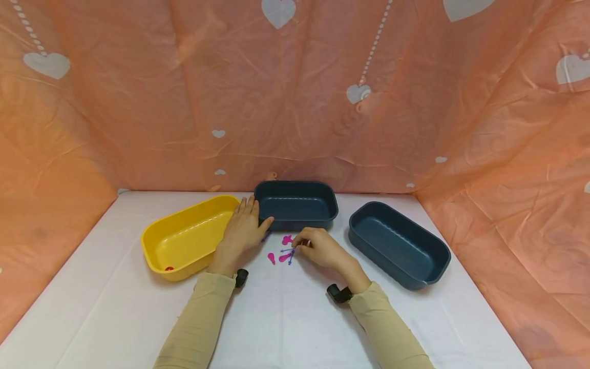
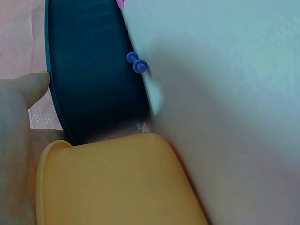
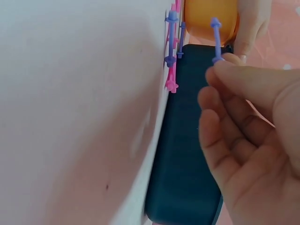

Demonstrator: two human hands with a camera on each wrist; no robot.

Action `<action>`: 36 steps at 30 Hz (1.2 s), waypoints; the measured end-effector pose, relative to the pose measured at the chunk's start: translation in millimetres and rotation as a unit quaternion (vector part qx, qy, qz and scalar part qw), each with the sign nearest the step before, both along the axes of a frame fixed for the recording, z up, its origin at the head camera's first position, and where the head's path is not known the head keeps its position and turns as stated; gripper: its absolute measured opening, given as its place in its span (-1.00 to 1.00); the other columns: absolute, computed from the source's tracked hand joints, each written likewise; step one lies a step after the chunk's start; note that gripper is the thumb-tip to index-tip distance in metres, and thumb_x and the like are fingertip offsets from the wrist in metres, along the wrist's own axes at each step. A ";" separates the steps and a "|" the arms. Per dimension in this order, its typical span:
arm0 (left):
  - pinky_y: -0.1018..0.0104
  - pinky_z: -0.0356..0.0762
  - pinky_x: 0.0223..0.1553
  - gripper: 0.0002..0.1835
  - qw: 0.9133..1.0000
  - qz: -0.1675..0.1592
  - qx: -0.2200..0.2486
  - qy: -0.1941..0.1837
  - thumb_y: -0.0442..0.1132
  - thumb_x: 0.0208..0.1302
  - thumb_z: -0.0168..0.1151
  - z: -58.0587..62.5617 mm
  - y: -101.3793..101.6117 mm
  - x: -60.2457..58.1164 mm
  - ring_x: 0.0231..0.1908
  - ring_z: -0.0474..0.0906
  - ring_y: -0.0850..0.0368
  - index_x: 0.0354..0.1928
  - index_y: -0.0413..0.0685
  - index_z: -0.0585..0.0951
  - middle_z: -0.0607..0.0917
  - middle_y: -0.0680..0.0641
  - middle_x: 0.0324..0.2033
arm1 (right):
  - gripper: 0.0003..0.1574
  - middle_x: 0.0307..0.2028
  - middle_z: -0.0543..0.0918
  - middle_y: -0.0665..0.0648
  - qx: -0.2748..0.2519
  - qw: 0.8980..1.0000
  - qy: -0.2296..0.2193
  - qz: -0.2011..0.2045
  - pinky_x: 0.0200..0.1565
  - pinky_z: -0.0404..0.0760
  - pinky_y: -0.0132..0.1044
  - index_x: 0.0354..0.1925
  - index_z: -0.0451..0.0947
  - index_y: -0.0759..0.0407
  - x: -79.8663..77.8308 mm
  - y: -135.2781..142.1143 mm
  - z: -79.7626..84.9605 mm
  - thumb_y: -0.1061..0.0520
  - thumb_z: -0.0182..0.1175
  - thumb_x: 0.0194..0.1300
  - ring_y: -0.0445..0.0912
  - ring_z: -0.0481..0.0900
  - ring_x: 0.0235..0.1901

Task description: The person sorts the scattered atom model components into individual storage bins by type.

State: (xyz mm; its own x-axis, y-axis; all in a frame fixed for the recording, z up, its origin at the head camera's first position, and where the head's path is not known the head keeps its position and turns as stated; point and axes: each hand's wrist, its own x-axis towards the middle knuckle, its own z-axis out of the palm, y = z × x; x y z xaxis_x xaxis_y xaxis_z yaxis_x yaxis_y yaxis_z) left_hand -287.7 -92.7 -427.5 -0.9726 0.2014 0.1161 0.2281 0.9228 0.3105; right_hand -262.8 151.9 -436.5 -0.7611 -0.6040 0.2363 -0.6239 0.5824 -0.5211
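Note:
My right hand (image 1: 320, 248) pinches a small purple plastic rod (image 3: 216, 40) with knobbed ends between thumb and forefinger, above the table. Below it lie several small pink plastic pieces (image 1: 271, 258) and another purple rod (image 3: 171, 37). The left hand (image 1: 241, 228) has its fingers extended over the near end of the yellow tub (image 1: 184, 221) and the left end of the dark blue tub (image 1: 295, 225) at the back. Its thumb is by the dark tub's rim. A further purple piece (image 2: 137, 62) lies at the foot of that tub.
A second dark blue tub (image 1: 392, 256) stands angled on the right. One small red object (image 1: 169, 268) lies in the yellow tub's front corner. An orange curtain with hearts (image 1: 286, 102) closes off the back and sides of the white table (image 1: 276, 323).

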 end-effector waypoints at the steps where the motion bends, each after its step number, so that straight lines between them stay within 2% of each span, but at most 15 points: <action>1: -0.12 -0.18 0.61 -0.10 1.000 0.001 -0.001 0.000 0.20 0.60 -0.03 -0.1 0.1 -0.1 0.61 -0.12 -0.32 0.58 -0.44 0.09 0.04 -0.39 0.60 | -0.86 -0.30 0.70 0.02 -0.008 1.000 0.005 -0.003 -0.16 0.65 -0.34 -0.17 0.76 0.15 -0.4 0.3 0.2 0.32 0.33 0.35 -0.14 0.61 -0.27; 12: -0.11 -0.18 0.61 -0.10 1.000 0.003 0.003 -0.007 0.21 0.59 -0.03 -1.0 -0.3 -0.1 0.61 -0.14 -0.31 0.58 -0.43 0.09 0.03 -0.38 0.61 | -0.86 -0.22 0.70 0.06 -0.076 0.995 0.033 -0.058 -0.22 0.65 -0.33 -0.14 0.76 0.18 -1.1 1.6 3.5 0.33 0.34 0.37 -0.14 0.56 -0.33; 19: -0.11 -0.20 0.61 -0.10 1.000 0.002 0.003 -0.005 0.21 0.60 -0.04 -1.4 -1.0 -0.4 0.62 -0.15 -0.31 0.58 -0.42 0.07 0.03 -0.38 0.61 | -0.89 -0.21 0.70 0.07 -0.126 0.983 0.081 -0.101 -0.20 0.67 -0.31 -0.15 0.75 0.16 -7.9 3.3 2.7 0.30 0.34 0.39 -0.13 0.61 -0.29; 24: -0.11 -0.21 0.61 -0.10 1.000 0.001 0.007 -0.010 0.22 0.60 -0.03 -2.3 -1.0 -0.2 0.62 -0.17 -0.30 0.59 -0.41 0.08 0.02 -0.37 0.61 | -0.89 -0.20 0.69 0.10 -0.149 0.977 0.096 -0.122 -0.17 0.74 -0.23 -0.13 0.74 0.21 -16.8 5.4 3.8 0.32 0.31 0.42 -0.08 0.69 -0.26; 29: -0.11 -0.19 0.61 -0.10 1.000 0.006 0.007 -0.012 0.23 0.59 -0.03 -1.7 -0.7 0.6 0.62 -0.16 -0.29 0.59 -0.39 0.09 0.03 -0.35 0.61 | -0.88 -0.18 0.69 0.15 -0.143 0.977 0.086 -0.133 -0.11 0.75 -0.15 -0.11 0.73 0.24 -28.1 7.5 8.3 0.32 0.28 0.44 -0.02 0.71 -0.21; 36: -0.13 -0.20 0.61 -0.10 1.000 0.007 0.010 -0.015 0.22 0.59 -0.03 -1.9 0.0 0.5 0.62 -0.18 -0.29 0.60 -0.38 0.07 0.00 -0.35 0.62 | -0.86 -0.17 0.69 0.15 -0.110 0.981 0.072 -0.144 -0.11 0.71 -0.16 -0.08 0.73 0.23 -44.7 8.0 12.5 0.29 0.27 0.46 -0.02 0.66 -0.23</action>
